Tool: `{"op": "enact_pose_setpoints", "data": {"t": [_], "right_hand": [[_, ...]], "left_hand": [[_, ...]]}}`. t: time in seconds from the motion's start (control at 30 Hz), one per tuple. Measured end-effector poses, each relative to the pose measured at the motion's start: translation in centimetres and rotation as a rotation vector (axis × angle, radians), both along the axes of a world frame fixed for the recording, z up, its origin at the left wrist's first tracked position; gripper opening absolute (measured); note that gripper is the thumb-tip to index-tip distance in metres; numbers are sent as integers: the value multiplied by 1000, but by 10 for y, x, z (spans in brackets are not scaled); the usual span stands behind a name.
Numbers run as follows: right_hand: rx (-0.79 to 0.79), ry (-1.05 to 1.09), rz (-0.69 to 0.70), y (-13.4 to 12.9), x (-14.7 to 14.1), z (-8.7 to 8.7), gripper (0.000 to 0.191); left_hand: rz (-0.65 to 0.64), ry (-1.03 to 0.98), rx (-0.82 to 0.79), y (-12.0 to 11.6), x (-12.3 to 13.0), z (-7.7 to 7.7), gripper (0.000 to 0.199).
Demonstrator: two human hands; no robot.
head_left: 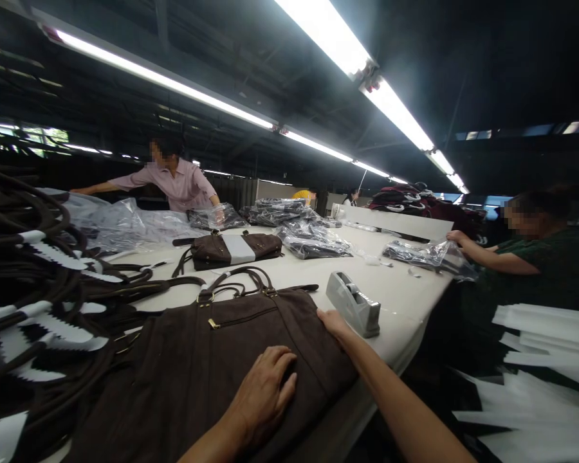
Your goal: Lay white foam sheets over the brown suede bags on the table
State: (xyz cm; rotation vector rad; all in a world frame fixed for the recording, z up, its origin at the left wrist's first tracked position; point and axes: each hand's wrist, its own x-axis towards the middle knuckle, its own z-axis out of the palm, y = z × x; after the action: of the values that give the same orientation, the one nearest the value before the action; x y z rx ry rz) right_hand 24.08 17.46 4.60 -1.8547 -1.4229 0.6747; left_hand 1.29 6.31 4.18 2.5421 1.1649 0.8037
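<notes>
A dark brown handbag point(174, 360) with twin handles and a gold-coloured zip pull lies on the table right in front of me. My left hand point(265, 389) rests palm down on its front panel, fingers loosely stretched and thumb apart. At the bag's right edge, my right hand point(336, 326) grips the side, its fingers partly hidden. Just beyond that hand stands a grey tape dispenser point(352, 302). Farther back is another brown handbag point(265, 244), with a pale band wrapped around its middle.
Brown bags with paper-wrapped handles point(43, 315) crowd the left. Clear-bagged goods point(313, 241) lie across the table point(390, 289). A co-worker in pink point(174, 183) reaches over plastic; another point(535, 257) handles a bagged item at right. White sheets point(550, 366) are stacked at lower right.
</notes>
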Motion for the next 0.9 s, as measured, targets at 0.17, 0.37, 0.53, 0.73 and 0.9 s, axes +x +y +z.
{"op": "enact_pose_setpoints", "data": {"t": [0.17,0.37,0.53,0.73,0.9], "right_hand": [[-110,-361,28,6,-15,5,21],[199,-602,171,-19,-36,18,54],[143,-517,571,-6,-34,7,60],[-17,-452,586,9,-30,-7,66],[34,-521,562,16,-27,-21,67]], "left_hand": [[-58,106,-15,6,-4,-15,44],[-63,138,4,10,-5,-19,44],[-73,142,-14,6,-2,-14,43],[98,88,138,-10,-21,7,34],[892,-89,418,-25,-78,33,33]]}}
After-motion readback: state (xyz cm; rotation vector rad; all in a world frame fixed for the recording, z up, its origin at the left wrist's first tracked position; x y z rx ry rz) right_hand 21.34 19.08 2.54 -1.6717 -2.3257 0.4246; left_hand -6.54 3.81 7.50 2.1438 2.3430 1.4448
